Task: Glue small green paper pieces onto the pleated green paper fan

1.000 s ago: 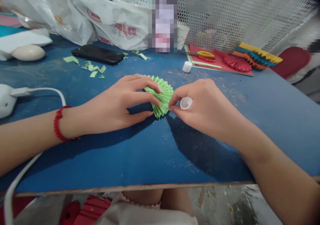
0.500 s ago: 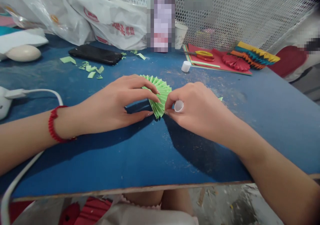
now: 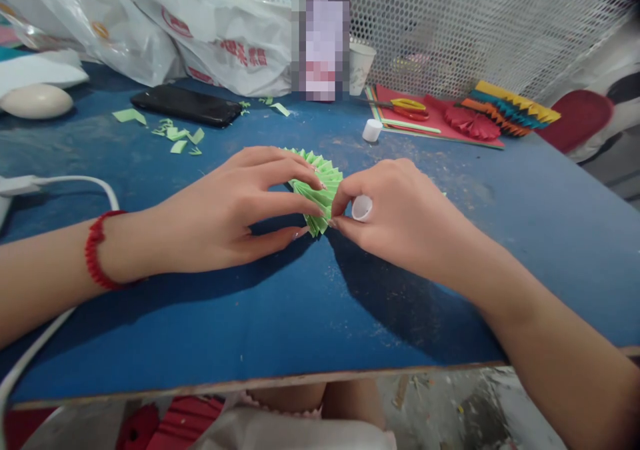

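A bright green pleated paper fan [image 3: 323,187] lies on the blue table between my hands. My left hand [image 3: 240,207] is over its left side, the fingers spread across the folds and the thumb at the near edge, holding it down. My right hand [image 3: 395,213] is closed at the fan's right edge, thumb and forefinger pinched together there. In that hand sits a white glue stick [image 3: 362,208], only its hollow round end showing; the rest is hidden by the fingers. A small white cap [image 3: 372,130] stands beyond my right hand.
Green paper scraps [image 3: 175,132] lie by a black phone [image 3: 187,105]. Yellow-handled scissors [image 3: 409,107] rest on red paper [image 3: 435,123] beside folded coloured strips [image 3: 515,110]. Behind stand plastic bags [image 3: 225,43], a paper cup [image 3: 361,67] and a blurred upright phone [image 3: 325,43]. A white cable [image 3: 80,182] runs at left.
My left hand's fingers have shifted slightly to the right over the fan. My right hand stays at its edge, the white tube turned a little. The view has moved slightly.
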Available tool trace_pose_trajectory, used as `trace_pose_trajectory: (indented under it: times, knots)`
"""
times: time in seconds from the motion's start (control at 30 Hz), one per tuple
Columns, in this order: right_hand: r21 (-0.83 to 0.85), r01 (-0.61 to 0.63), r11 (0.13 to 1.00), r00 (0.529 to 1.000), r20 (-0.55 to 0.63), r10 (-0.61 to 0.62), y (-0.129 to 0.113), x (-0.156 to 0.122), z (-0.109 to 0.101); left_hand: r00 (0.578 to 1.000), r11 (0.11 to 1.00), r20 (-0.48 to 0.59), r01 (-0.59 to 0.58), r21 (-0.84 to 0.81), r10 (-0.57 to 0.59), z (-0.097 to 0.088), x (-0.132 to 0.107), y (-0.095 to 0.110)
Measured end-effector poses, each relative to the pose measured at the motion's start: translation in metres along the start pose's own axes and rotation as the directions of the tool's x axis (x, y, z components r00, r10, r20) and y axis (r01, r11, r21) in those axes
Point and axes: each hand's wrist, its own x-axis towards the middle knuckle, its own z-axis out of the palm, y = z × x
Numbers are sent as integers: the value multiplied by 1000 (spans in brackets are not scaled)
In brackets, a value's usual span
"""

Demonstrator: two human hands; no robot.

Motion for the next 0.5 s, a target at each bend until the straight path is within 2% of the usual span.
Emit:
trace_pose_trajectory:
  times: [0.1,0.27,0.5]
  knots:
    - [-38,-11,999,1000,-25,10,0,-1,-1,1000,1000,3,-10,1,10,0,0,0]
    - [-64,-20,998,997,-71,16,0,-2,-1,999,999,28,38,-16,-38,1,0,1]
    - [-61,-24,998,996,-84,19,0,-1,0,1000,1000,10,-9,16,9,0,-1,0]
